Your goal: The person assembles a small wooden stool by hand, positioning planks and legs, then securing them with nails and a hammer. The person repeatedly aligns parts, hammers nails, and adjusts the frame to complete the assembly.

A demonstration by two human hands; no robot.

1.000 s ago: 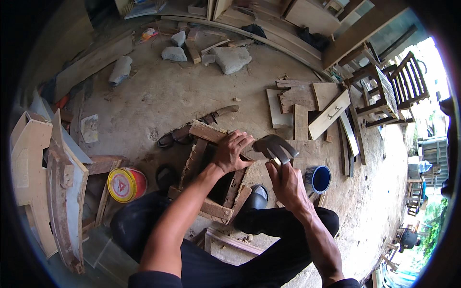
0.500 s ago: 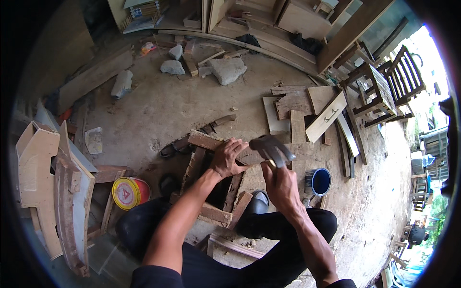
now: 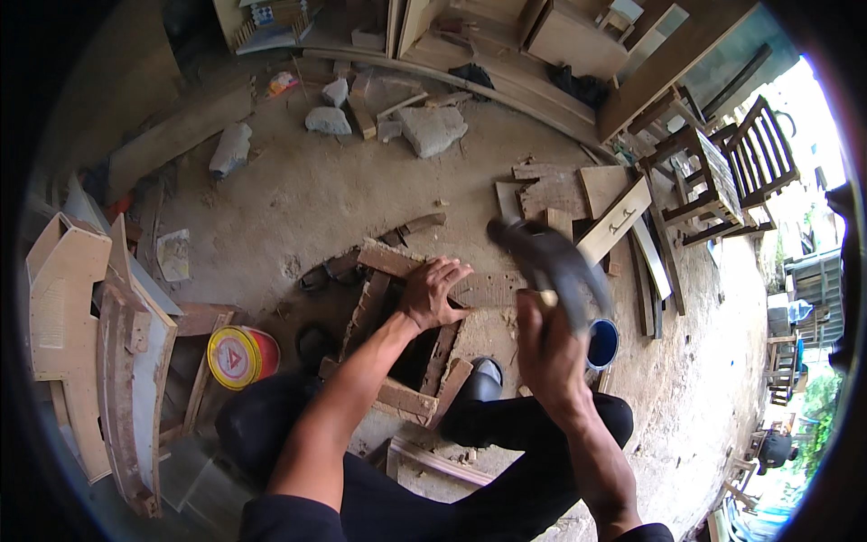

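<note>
A rough wooden frame [image 3: 406,398] of old boards stands on the ground between my feet. My left hand [image 3: 432,294] grips its far corner, thumb and fingers spread around the wood, beside a flat board [image 3: 492,291] that reaches out to the right. My right hand [image 3: 554,361] is closed round the handle of a dark claw hammer [image 3: 546,257]. Raised to the right of the frame, the hammer is apart from the wood and blurred by motion. Whether a nail stands under my left fingers cannot be made out.
A dark blue bucket [image 3: 603,344] stands right of my knee, a red and yellow tub [image 3: 244,357] at left. Scrap boards and a drawer front [image 3: 616,221] lie at right. Wooden panels [image 3: 135,370] lean at left; stones [image 3: 432,131] and a chair [image 3: 757,158] are farther off.
My right hand has moved to the right, and the hammer has swung up and away from the frame. My left hand keeps its place on the corner.
</note>
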